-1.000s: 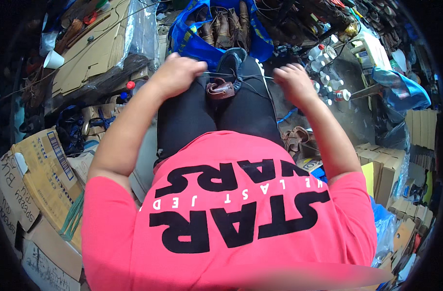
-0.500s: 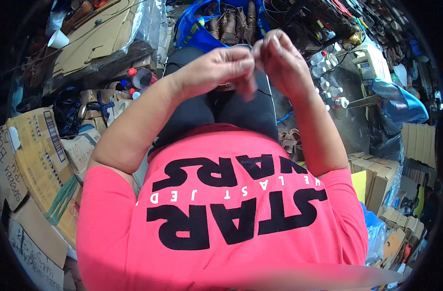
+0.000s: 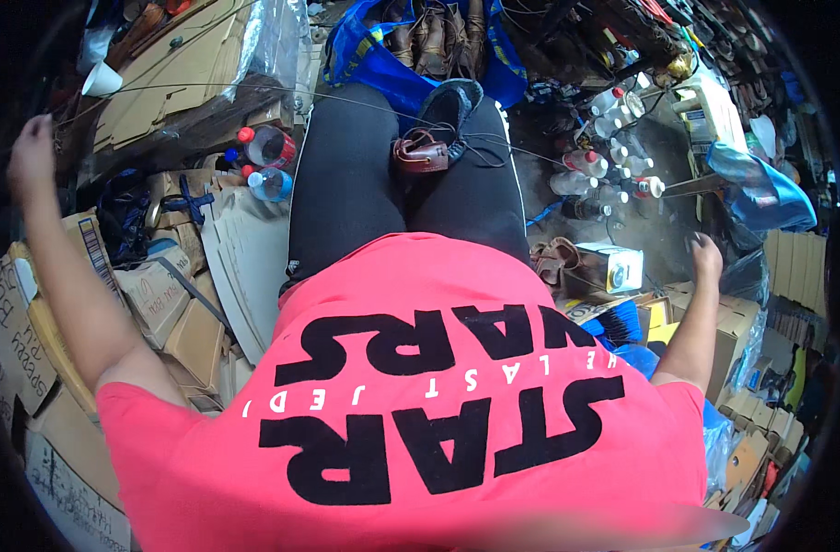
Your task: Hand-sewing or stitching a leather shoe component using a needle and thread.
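Note:
Between my thighs rests a dark shoe (image 3: 449, 106) with a brown leather piece (image 3: 422, 154) at its near end. Dark thread (image 3: 282, 87) runs from the shoe out to both sides. My left hand (image 3: 34, 164) is stretched far out to the left, its fingers closed on the thread. On the other side my right hand (image 3: 705, 258) is held far out, fingers pinched; the thread heads toward it but gets lost against the bottles. Neither hand touches the shoe.
A blue bag (image 3: 360, 55) with brown shoe forms stands past my knees. Several plastic bottles (image 3: 586, 164) stand on the floor to the right. Cardboard sheets (image 3: 176, 83), a white cup (image 3: 103, 80) and boxes (image 3: 153, 294) crowd the left. A small white box (image 3: 622, 267) sits by my right hip.
My hands were together above my lap and have swung wide apart to either side. The thread now stretches outward, and the shoe between my thighs is uncovered.

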Demonstrator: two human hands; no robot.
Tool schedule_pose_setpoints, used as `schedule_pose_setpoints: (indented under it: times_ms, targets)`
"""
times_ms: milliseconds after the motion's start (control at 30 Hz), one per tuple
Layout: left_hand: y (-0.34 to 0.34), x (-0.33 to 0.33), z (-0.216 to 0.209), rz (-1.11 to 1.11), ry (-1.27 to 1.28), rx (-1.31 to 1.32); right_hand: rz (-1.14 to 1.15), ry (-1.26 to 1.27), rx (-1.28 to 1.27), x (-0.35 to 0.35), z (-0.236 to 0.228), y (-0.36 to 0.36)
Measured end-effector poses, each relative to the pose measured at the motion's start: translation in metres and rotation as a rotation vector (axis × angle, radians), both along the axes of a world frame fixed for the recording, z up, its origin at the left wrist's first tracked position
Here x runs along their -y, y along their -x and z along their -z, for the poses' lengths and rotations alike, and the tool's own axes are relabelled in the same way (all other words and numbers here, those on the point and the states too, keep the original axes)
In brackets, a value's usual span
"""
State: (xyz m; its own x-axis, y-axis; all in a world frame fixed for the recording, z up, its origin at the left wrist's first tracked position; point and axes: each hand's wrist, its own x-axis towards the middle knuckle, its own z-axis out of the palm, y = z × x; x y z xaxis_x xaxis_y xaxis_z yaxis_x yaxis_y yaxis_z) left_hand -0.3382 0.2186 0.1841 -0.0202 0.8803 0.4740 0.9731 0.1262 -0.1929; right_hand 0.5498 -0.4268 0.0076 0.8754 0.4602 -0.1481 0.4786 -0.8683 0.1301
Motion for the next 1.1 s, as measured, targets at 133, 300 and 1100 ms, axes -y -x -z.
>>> schedule_pose_setpoints:
  times_ms: [133, 300, 1100]
  targets:
    - [-0.169, 0.108, 0.108, 0.560, 0.390, 0.591, -0.283, -0.452, -0.438, -0.155, 0.024, 0.165]
    - [-0.297, 0.210, 0.167, 1.292, 0.646, 0.640, -0.660, -0.689, -0.729, -0.250, 0.022, 0.304]
    - [-0.297, 0.186, 0.152, 1.061, 0.660, 0.708, -0.390, -0.797, -0.826, -0.225, 0.020, 0.240]
